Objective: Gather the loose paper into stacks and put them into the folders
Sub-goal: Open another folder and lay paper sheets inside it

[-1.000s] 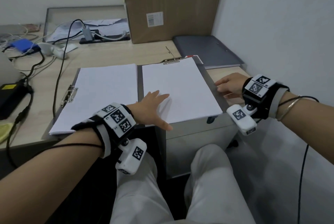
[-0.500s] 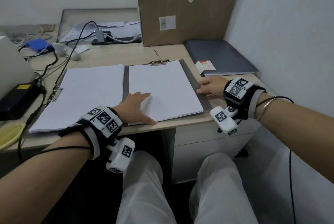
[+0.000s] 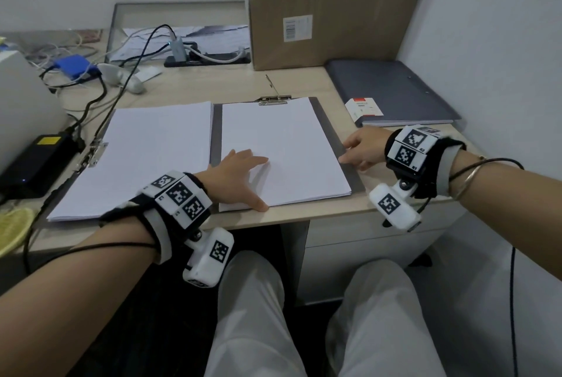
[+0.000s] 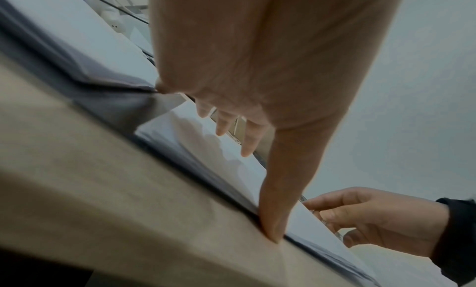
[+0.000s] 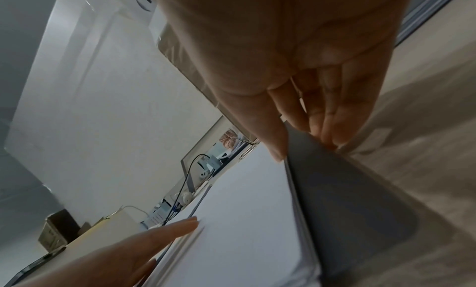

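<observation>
An open grey folder (image 3: 349, 163) lies on the desk with a white paper stack on each half. The left stack (image 3: 143, 157) sits beside a side clip (image 3: 94, 151). My left hand (image 3: 243, 175) rests flat on the right stack (image 3: 289, 139), fingers spread and thumb (image 4: 270, 220) at its near edge. My right hand (image 3: 362, 148) pinches the folder's right edge, thumb (image 5: 275, 145) on top and fingers (image 5: 329, 128) beneath the grey cover (image 5: 347, 210). A top clip (image 3: 273, 100) stands at the far end of the right stack.
A closed grey folder (image 3: 392, 90) with a red-and-white label (image 3: 363, 107) lies at the back right by the wall. A large cardboard box (image 3: 328, 5) stands behind. Cables, a black power brick (image 3: 39, 163) and a paper-filled tray (image 3: 182, 29) crowd the left and back.
The head view has swung a little. My right hand has settled onto the folder's right edge, and my left hand stays flat on the right stack.
</observation>
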Tool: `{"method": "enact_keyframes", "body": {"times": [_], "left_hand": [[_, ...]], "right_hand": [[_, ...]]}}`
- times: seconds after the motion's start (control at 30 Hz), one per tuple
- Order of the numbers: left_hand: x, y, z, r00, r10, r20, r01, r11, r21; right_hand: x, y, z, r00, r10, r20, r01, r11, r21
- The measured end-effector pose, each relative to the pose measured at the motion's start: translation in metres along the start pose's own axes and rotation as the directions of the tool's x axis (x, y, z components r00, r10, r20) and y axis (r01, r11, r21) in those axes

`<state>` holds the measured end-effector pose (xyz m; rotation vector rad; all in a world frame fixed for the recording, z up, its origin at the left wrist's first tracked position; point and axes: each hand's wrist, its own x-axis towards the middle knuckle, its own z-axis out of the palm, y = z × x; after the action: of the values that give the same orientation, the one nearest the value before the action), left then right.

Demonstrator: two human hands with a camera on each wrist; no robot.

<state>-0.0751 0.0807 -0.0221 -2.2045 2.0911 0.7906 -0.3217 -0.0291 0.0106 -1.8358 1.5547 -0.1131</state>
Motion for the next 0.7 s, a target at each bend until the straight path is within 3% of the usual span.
{"method": "enact_keyframes", "body": {"times": [0.2, 0.4, 0.5, 0.6, 0.7], "left_hand": [[-0.004, 0.017, 0.001, 0.994, 0.109, 0.020, -0.108, 0.993, -0.043], [0.003, 0.029, 0.008, 0.993, 0.115, -0.018, -0.115, 0.993, -0.020], [0.001, 0.025, 0.006, 0.996, 0.091, -0.010, -0.091, 0.996, -0.016], [-0.004, 0.019, 0.002, 0.998, 0.061, -0.007, -0.062, 0.997, -0.038], [-0.009, 0.012, -0.003, 0.990, -0.023, -0.139, -0.008, 0.976, -0.216]], "right_hand": [[-0.003, 0.001, 0.000, 1.000, 0.010, 0.008, -0.010, 1.000, 0.003], [-0.010, 0.003, 0.001, 1.000, 0.019, 0.017, -0.020, 0.998, 0.064], [-0.013, 0.004, 0.002, 1.000, 0.012, 0.008, -0.012, 0.999, 0.037], [-0.011, 0.006, 0.001, 0.996, -0.028, -0.085, 0.025, 0.999, -0.044], [-0.007, 0.005, 0.006, 0.992, -0.052, -0.115, 0.063, 0.994, 0.089]]}}
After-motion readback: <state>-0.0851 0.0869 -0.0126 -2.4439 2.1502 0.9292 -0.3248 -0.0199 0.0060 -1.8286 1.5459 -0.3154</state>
